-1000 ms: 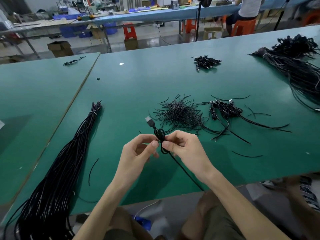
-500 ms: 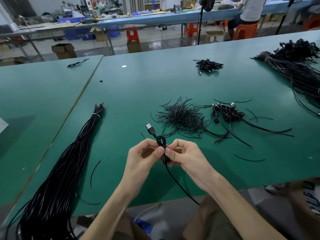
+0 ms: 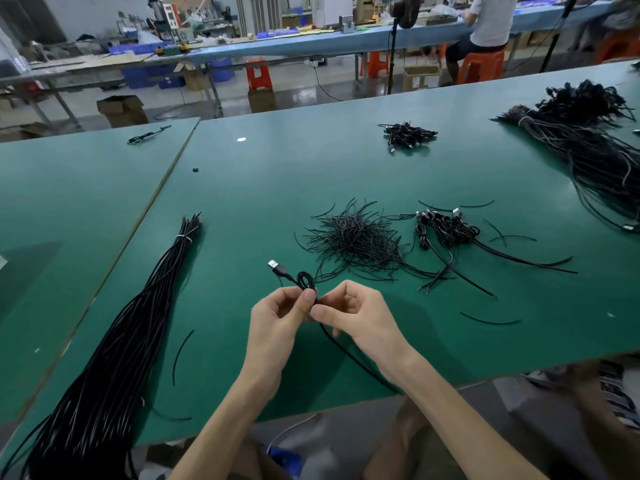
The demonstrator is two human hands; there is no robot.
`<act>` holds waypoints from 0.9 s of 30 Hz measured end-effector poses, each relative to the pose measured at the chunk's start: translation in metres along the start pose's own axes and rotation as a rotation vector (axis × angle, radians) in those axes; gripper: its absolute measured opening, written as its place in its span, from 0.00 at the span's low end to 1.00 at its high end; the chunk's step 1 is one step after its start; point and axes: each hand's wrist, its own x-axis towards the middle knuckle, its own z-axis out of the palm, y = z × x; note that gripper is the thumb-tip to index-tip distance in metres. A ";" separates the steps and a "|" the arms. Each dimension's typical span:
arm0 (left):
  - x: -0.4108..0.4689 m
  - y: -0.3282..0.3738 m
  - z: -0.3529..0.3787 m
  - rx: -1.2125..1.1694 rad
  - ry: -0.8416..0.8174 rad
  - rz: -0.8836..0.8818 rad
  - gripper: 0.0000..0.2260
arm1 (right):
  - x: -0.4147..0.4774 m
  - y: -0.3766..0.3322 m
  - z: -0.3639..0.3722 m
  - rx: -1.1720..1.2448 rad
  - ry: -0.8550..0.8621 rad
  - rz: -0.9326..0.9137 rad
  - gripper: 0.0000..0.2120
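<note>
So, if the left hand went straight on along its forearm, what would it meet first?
Probably the pile of short black wires, just beyond the cable loop that the left hand pinches. The hand may be above the table, so it could pass over them.

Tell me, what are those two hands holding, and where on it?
A thin black USB cable; the left hand and right hand pinch its small coil just behind the plug.

Two hands meet above a green table (image 3: 263,188). The left hand (image 3: 277,318) and right hand (image 3: 353,315) pinch a coiled black USB cable (image 3: 306,282), just nearer than a heap of short black ties (image 3: 356,240).
</note>
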 end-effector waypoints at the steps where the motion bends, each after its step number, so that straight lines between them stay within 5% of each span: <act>1: 0.000 0.000 -0.003 -0.020 -0.049 -0.031 0.13 | 0.000 0.001 -0.001 0.010 -0.003 -0.014 0.09; 4: 0.002 0.000 -0.007 -0.011 -0.170 -0.050 0.11 | 0.000 0.005 -0.003 0.049 -0.047 -0.019 0.07; 9: 0.002 0.004 0.001 0.083 -0.074 0.104 0.04 | -0.001 0.009 -0.004 0.130 -0.080 0.053 0.02; 14: 0.006 0.004 0.008 0.205 -0.023 0.158 0.11 | 0.001 0.010 -0.008 0.232 -0.088 0.074 0.09; 20: 0.026 0.034 0.001 0.043 -0.069 0.066 0.09 | 0.008 0.017 -0.013 0.401 0.037 0.131 0.16; 24: 0.062 0.063 0.003 -0.058 -0.247 -0.053 0.08 | 0.008 0.019 -0.012 0.431 0.015 0.142 0.14; 27: 0.090 0.074 0.038 0.230 -0.370 -0.069 0.10 | 0.005 0.020 -0.009 0.343 -0.010 0.094 0.13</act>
